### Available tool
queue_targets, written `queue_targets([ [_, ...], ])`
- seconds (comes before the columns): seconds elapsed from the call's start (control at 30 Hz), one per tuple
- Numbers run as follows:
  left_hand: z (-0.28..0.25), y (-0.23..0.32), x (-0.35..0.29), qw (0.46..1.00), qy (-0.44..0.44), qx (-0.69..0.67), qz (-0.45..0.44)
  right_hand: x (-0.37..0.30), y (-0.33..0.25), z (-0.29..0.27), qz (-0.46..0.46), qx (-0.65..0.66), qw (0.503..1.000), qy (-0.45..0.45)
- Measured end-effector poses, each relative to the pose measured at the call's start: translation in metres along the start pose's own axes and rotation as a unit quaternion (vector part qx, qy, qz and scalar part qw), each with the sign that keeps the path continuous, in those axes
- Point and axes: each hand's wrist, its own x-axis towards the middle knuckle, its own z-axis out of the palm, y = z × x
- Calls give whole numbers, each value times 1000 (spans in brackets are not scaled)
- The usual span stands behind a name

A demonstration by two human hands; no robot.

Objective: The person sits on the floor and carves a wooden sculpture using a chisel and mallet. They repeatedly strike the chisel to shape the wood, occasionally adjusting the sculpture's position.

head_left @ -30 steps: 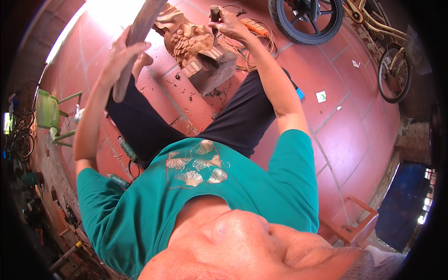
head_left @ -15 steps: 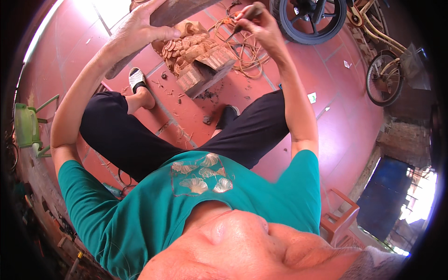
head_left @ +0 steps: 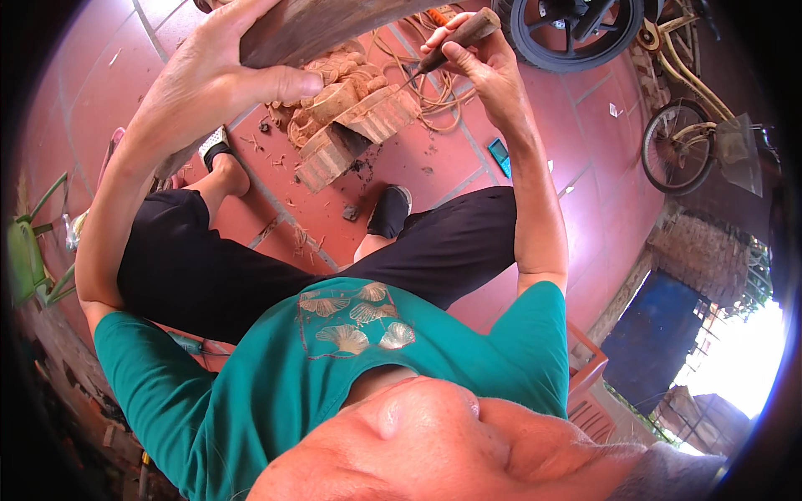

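My left hand [head_left: 209,83] grips a long dark wooden piece [head_left: 313,32] at the top, its thumb stretched out beneath and its fingers over the near end. In my right hand [head_left: 493,71] is a wooden-handled tool [head_left: 461,38] with a thin dark metal shaft pointing down and left. The fingers wrap the handle; whether the tip touches anything I cannot tell. Below, between my feet, a carved block of light brown wood [head_left: 334,125] with a ridged edge rests on the floor. The far part of the dark wood runs out of the picture.
Orange cable [head_left: 447,117] coils beside the carved block. Wood shavings and dark crumbs litter the red tiles [head_left: 284,250]. A blue phone-like object [head_left: 499,157] lies by my right forearm. A motorbike wheel [head_left: 576,33] and a bicycle wheel [head_left: 678,148] stand right; a green chair [head_left: 27,250] stands left.
The tool in my right hand has turned so its handle and shaft show more clearly. My left hand and the dark wood sit lower and nearer. The whole view has shifted slightly.
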Motion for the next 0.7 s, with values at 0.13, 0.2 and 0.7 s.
queue_targets([
  [0.13,2,-9,5,999,-5,-26,-23,10,-4,10,14,84,996,-21],
  [0.2,1,-15,8,1000,-3,5,1,11,-4,14,29,101,994,-25],
  [0.7,4,-2,28,988,-62,82,114,10,7,17,-18,94,993,-72],
])
